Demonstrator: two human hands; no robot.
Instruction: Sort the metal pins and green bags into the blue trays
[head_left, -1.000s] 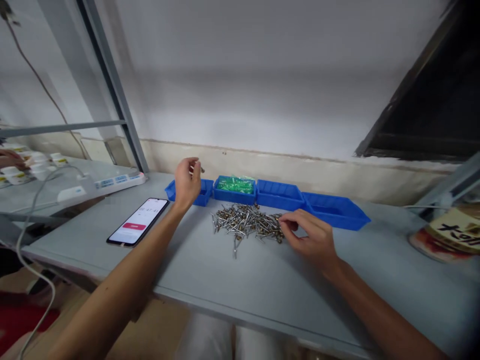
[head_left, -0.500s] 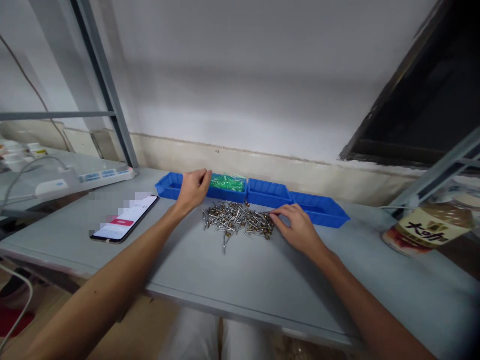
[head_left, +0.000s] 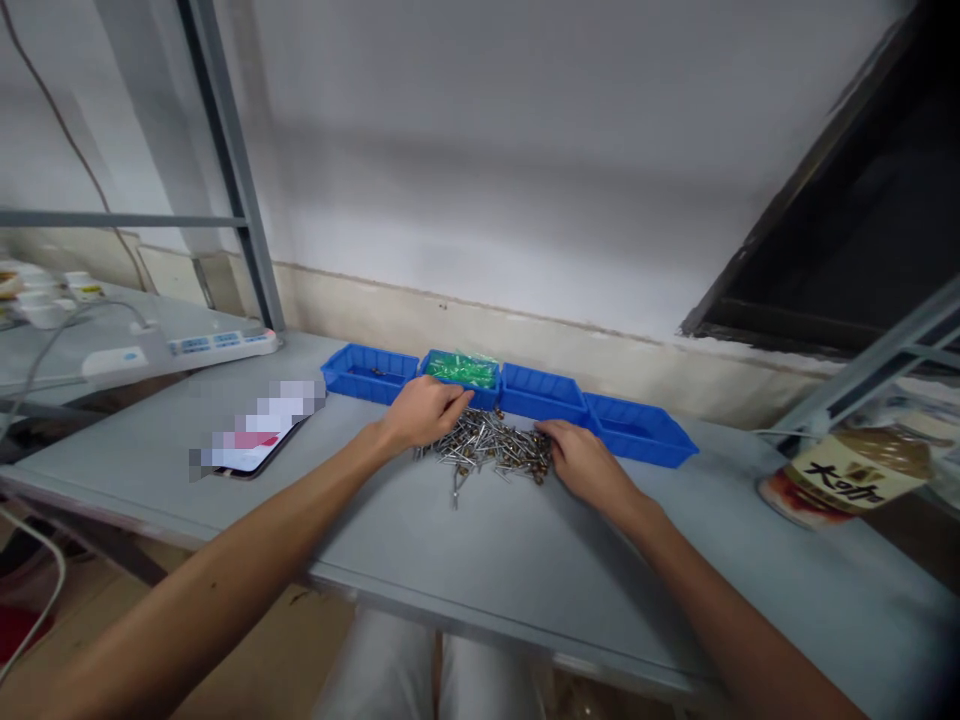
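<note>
A loose pile of long silver screw-like fasteners with brownish ends (head_left: 499,445) lies on the grey table. My left hand (head_left: 429,410) is at the pile's upper left edge, fingers and thumb pressed together; anything in them is hidden. At the right edge of the pile, my right hand (head_left: 589,462) has its fingers bent and closed among the fasteners; what they pinch cannot be seen. Directly behind the left hand stands a blue bin (head_left: 480,395) filled with shiny green plastic pieces (head_left: 461,370). Another blue bin (head_left: 360,382) to its left has a few small dark pieces inside.
Two more blue bins, a middle one (head_left: 544,400) and a pointed one (head_left: 649,450), continue the row rightward along the wall. A phone (head_left: 262,440) lies at left, near a power strip (head_left: 217,345). A large labelled jar (head_left: 855,475) stands at right.
My left hand has moved from over the left bins down and right to the pile. My right hand has pushed its fingertips further into the pile's right edge. The view has shifted slightly.
</note>
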